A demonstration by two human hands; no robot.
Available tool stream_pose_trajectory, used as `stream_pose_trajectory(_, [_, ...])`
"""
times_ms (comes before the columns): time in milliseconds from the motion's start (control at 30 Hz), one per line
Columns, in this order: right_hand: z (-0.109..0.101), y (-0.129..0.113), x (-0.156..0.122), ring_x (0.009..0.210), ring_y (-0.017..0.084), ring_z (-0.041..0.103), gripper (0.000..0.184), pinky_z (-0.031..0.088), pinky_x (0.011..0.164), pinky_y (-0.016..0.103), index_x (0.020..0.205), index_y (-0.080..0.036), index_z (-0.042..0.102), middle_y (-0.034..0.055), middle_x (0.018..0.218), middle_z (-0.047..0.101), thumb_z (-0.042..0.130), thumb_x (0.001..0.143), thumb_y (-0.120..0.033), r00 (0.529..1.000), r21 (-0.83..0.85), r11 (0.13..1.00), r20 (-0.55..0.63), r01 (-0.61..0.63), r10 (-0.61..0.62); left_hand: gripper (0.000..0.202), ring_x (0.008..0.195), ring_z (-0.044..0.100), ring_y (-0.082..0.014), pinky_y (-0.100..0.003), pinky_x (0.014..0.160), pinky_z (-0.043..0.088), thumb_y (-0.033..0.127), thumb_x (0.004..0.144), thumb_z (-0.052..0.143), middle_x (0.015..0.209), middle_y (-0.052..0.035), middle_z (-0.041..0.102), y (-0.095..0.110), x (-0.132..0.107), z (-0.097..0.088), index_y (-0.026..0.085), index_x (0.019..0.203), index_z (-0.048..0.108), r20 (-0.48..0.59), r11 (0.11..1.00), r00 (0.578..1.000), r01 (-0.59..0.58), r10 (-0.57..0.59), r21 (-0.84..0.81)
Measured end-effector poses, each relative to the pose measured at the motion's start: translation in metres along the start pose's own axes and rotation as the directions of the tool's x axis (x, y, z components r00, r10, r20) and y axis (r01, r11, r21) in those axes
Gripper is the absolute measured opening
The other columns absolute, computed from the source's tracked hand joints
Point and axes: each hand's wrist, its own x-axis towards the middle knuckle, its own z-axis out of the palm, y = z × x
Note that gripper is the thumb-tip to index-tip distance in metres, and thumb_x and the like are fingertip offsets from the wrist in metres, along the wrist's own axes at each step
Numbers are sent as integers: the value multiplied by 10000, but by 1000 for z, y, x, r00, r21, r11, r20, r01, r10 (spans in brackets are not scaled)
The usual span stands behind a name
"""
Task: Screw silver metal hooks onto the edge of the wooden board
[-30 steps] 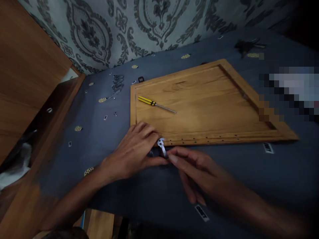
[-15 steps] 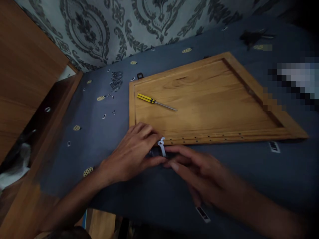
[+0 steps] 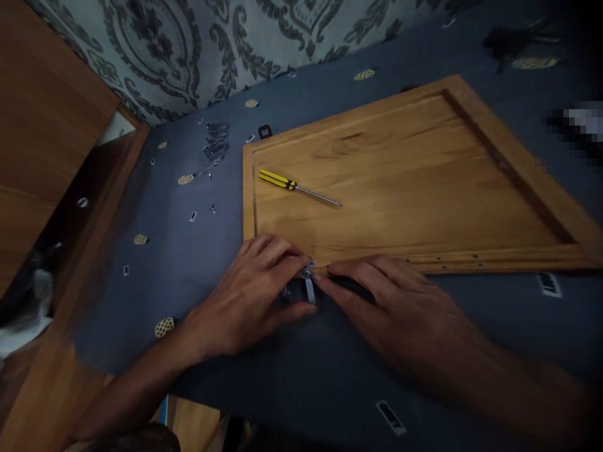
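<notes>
A wooden panel (image 3: pixel 391 182) with a raised frame lies flat, small dark holes along its near edge. At that edge my left hand (image 3: pixel 249 289) grips a small silver metal bracket (image 3: pixel 309 289) between thumb and fingers. The bracket has a round eye at its top and a dark part beside it, partly hidden by the hand. My right hand (image 3: pixel 396 307) is closed, its fingertips against the bracket and the panel's edge; whether a small piece sits in them is hidden. A yellow-and-black screwdriver (image 3: pixel 299 187) rests on the panel.
Several metal fittings (image 3: pixel 217 141) and small screws (image 3: pixel 213 208) lie on the blue patterned cloth (image 3: pixel 174 251) to the left. A dark clasp (image 3: pixel 265 131) sits by the panel's far corner. A blurred dark tool (image 3: pixel 513 44) lies far right. Wooden furniture (image 3: pixel 47 113) borders the left.
My right hand has moved up and forward from below the bracket, its fingers now over the panel's edge. The left hand keeps its grip. The view has shifted slightly.
</notes>
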Motion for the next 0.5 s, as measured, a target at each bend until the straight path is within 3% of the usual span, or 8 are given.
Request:
stream_pose_trajectory(300, [1,0,-3,927,235,609,392,490,810,365,1258,-145,671,105,1016,711,402,983,-71,999,6,1000,43,0,-1,398,1156,559,-272,-451,1017,451,410,983,681,1229,-117,661,1,1,-1,132,1260,618,-3,1000,1000,5,-5,-31])
stream_pose_trajectory(500, [6,-3,-5,917,252,606,363,496,807,386,1274,-159,675,118,1016,709,462,982,-125,999,-43,999,41,-11,13,411,1166,570,-272,-455,1012,461,448,982,675,1235,-113,663,-3,0,0,173,1278,601,-4,999,1000,9,-9,-42])
